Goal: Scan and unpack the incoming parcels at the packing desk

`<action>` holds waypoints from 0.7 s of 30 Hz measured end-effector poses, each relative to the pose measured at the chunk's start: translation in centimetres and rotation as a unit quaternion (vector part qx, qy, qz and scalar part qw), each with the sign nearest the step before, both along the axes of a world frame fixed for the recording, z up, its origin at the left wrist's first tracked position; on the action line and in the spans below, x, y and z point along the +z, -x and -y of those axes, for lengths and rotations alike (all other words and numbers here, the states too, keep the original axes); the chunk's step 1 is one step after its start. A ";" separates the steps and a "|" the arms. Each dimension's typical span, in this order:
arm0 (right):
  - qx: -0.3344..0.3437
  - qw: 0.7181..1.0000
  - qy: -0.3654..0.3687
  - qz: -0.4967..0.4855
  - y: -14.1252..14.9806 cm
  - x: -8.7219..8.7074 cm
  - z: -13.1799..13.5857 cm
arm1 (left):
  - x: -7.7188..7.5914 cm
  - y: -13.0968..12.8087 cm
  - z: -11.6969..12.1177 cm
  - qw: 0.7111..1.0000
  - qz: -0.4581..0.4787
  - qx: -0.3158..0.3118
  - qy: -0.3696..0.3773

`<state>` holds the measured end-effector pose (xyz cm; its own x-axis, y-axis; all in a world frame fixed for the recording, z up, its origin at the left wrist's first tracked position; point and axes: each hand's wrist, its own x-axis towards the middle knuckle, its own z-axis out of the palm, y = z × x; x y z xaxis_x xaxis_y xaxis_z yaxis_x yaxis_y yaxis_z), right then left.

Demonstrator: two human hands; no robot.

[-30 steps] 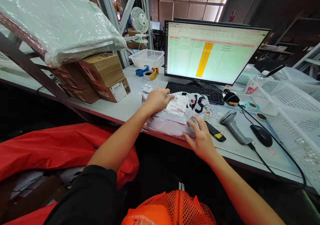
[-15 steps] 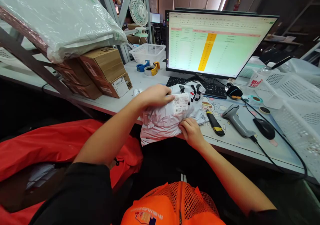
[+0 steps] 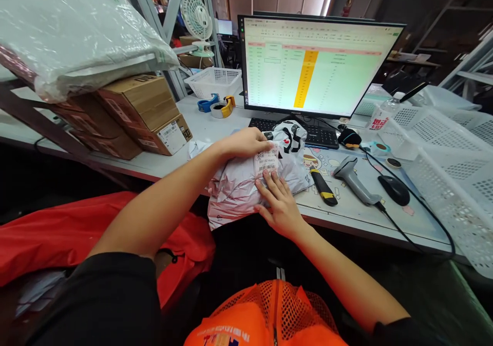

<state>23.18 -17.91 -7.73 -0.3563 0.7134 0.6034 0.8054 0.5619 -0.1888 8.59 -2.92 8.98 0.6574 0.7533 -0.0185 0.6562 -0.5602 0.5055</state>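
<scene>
White parcel (image 3: 238,184) | beneath left hand (image 3: 248,142) | under right hand (image 3: 280,206) fingers

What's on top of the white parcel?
A printed label, plus the left hand and right hand. The hands cover patches of the parcel; its contents are hidden.

In the upper centre of the frame we see a lit monitor (image 3: 319,69) showing a spreadsheet, with a black keyboard (image 3: 321,136) below it. At upper left we have brown cardboard boxes (image 3: 140,104), a plastic-wrapped white bundle (image 3: 88,33) above them, and a fan (image 3: 196,17). Right of centre we find a black-and-yellow cutter (image 3: 322,187), a grey scanner (image 3: 356,181) and a black mouse (image 3: 393,190). At lower left we see red fabric (image 3: 65,233), and at far right, white perforated baskets (image 3: 454,176).
</scene>
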 end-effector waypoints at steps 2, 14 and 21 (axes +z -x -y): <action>0.011 1.000 0.000 -0.010 -0.2 -0.4 0.7 | -0.4 0.4 1.0 0.998 0.066 0.009 0.018; -0.490 0.838 0.241 -0.015 -22.2 2.1 0.8 | -1.2 -0.2 3.1 0.990 0.138 0.025 0.002; -0.493 0.808 0.319 -0.042 -21.6 5.6 -1.0 | -1.3 0.0 3.1 0.989 0.147 0.017 -0.010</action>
